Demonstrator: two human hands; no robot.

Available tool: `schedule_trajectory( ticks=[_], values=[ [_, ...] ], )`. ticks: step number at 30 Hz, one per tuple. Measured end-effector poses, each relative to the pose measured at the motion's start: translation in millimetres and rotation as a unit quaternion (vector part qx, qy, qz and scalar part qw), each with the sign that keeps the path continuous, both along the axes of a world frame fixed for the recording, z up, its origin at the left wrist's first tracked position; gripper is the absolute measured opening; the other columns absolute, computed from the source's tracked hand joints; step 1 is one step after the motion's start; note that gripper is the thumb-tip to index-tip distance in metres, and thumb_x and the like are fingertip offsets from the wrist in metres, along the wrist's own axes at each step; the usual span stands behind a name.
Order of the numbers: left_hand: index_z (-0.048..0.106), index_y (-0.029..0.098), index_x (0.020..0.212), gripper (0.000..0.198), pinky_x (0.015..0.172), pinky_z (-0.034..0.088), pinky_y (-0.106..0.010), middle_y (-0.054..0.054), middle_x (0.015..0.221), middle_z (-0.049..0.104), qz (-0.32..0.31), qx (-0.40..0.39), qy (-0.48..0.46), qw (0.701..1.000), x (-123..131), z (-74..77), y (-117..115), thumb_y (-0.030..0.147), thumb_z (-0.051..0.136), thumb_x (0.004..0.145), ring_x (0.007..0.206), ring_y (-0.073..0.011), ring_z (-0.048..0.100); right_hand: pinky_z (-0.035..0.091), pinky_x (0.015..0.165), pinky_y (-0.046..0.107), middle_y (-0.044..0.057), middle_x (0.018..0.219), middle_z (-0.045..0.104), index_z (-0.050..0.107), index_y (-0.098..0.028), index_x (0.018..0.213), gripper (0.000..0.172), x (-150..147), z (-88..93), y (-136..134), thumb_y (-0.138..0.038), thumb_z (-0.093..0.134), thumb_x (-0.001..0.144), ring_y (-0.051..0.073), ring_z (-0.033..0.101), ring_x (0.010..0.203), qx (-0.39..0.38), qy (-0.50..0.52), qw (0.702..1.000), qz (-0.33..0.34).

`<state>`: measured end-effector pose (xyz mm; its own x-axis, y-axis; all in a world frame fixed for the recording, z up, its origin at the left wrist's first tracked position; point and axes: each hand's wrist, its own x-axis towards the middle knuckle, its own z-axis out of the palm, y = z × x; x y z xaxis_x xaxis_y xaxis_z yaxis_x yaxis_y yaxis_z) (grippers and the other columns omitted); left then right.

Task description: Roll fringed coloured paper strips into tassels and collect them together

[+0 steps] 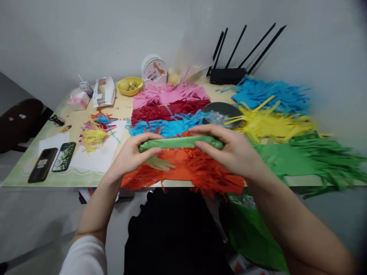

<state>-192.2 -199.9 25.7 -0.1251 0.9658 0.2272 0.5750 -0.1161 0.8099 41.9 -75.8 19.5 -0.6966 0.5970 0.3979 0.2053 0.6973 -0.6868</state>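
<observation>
Between my two hands stretches a long, narrow roll of green paper (177, 143), held level above the table. My left hand (137, 151) grips its left end between thumb and fingers. My right hand (220, 147) pinches its right end the same way. Under the roll lies a pile of orange fringed paper (180, 170), partly covered by my hands, with a pale green fringe piece (160, 163) near its left side. To the right of my right hand spreads a stack of green fringed paper (286, 158).
Blue (169, 124), dark red (172, 110) and pink fringed paper (172, 93) lie behind the roll. Yellow fringed paper (278, 124) is at right, beside a dark bowl (220, 109). A black router (228, 76) stands at the back. Two phones (43, 165) lie at left.
</observation>
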Motion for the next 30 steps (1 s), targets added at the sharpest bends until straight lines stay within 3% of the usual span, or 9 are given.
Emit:
schedule_trajectory(
  ticks=[3, 6, 10, 13, 15, 19, 24, 27, 30],
  values=[
    [0.075, 0.015, 0.095, 0.024, 0.071, 0.05, -0.025, -0.004, 0.086, 0.075, -0.01, -0.049, -0.024, 0.998, -3, 6.9, 0, 0.034, 0.074, 0.081, 0.077, -0.017, 0.066, 0.057, 0.087, 0.035, 0.006, 0.114, 0.076, 0.072, -0.022, 0.116, 0.028, 1, 3.2, 2, -0.028, 0.058, 0.092, 0.025, 0.071, 0.103, 0.001, -0.035, 0.999, 0.007],
    [0.075, 0.015, 0.1, 0.033, 0.071, 0.051, -0.024, -0.005, 0.093, 0.076, -0.042, -0.1, -0.056, 0.993, -2, 12.1, 1, 0.038, 0.077, 0.077, 0.081, -0.0176, 0.067, 0.056, 0.086, 0.034, 0.005, 0.109, 0.077, 0.074, -0.022, 0.11, 0.026, 1, 5.1, 2, -0.026, 0.056, 0.092, 0.024, 0.072, 0.098, 0.015, -0.061, 0.998, 0.024],
    [0.077, 0.013, 0.088, 0.037, 0.057, 0.048, -0.022, -0.006, 0.079, 0.076, -0.062, -0.162, -0.077, 0.982, 1, 9.8, 8, 0.047, 0.064, 0.087, 0.062, -0.0132, 0.063, 0.054, 0.082, 0.032, 0.006, 0.1, 0.077, 0.073, -0.02, 0.103, 0.022, 1, 5.3, 1, -0.024, 0.055, 0.092, 0.021, 0.071, 0.089, 0.034, -0.057, 0.997, 0.028],
    [0.076, 0.013, 0.071, 0.035, 0.055, 0.047, -0.021, -0.005, 0.067, 0.073, -0.051, -0.136, -0.061, 0.987, 1, 3.1, 12, 0.043, 0.065, 0.086, 0.057, -0.0122, 0.06, 0.053, 0.078, 0.031, 0.005, 0.094, 0.076, 0.072, -0.021, 0.096, 0.016, 1, 5.5, 2, -0.025, 0.058, 0.089, 0.02, 0.07, 0.083, 0.031, -0.05, 0.998, 0.016],
    [0.077, 0.015, 0.07, 0.027, 0.058, 0.049, -0.022, -0.005, 0.067, 0.074, -0.033, -0.107, -0.068, 0.991, 2, -0.8, 13, 0.038, 0.07, 0.082, 0.059, -0.0134, 0.063, 0.052, 0.071, 0.03, 0.004, 0.086, 0.075, 0.07, -0.021, 0.091, 0.011, 1, 6.0, 2, -0.027, 0.061, 0.088, 0.019, 0.068, 0.075, 0.007, -0.051, 0.999, 0.002],
    [0.078, 0.014, 0.078, 0.023, 0.063, 0.056, -0.026, -0.006, 0.071, 0.077, -0.005, -0.093, -0.187, 0.978, 6, -6.4, 9, 0.037, 0.076, 0.078, 0.064, -0.0169, 0.069, 0.05, 0.061, 0.026, 0.001, 0.071, 0.07, 0.066, -0.02, 0.083, 0.01, -1, 3.9, 0, -0.029, 0.064, 0.087, 0.016, 0.064, 0.063, -0.096, -0.009, 0.995, -0.004],
    [0.078, 0.014, 0.098, 0.027, 0.058, 0.055, -0.024, -0.007, 0.075, 0.077, -0.011, -0.068, -0.32, 0.945, 9, -14.8, 5, 0.033, 0.076, 0.08, 0.057, -0.0124, 0.066, 0.055, 0.063, 0.026, 0.002, 0.071, 0.074, 0.076, -0.02, 0.093, 0.013, -4, -9.8, -4, -0.028, 0.069, 0.086, 0.016, 0.07, 0.064, -0.209, 0.107, 0.972, 0.0],
    [0.079, 0.015, 0.091, 0.019, 0.058, 0.054, -0.024, -0.006, 0.073, 0.075, -0.015, -0.048, -0.361, 0.931, 9, -17.3, 3, 0.029, 0.076, 0.078, 0.057, -0.0117, 0.064, 0.056, 0.062, 0.025, 0.002, 0.074, 0.076, 0.079, -0.023, 0.091, 0.011, -4, -17.9, -4, -0.023, 0.071, 0.084, 0.015, 0.071, 0.066, -0.237, 0.158, 0.958, 0.029],
    [0.078, 0.015, 0.079, 0.012, 0.06, 0.055, -0.024, -0.005, 0.068, 0.073, -0.022, -0.023, -0.346, 0.938, 7, -17.6, 2, 0.027, 0.077, 0.077, 0.059, -0.0125, 0.064, 0.055, 0.064, 0.024, 0.002, 0.076, 0.076, 0.08, -0.024, 0.085, 0.012, -3, -19.8, -2, -0.019, 0.069, 0.083, 0.015, 0.071, 0.07, -0.22, 0.171, 0.958, 0.064]
  ],
)
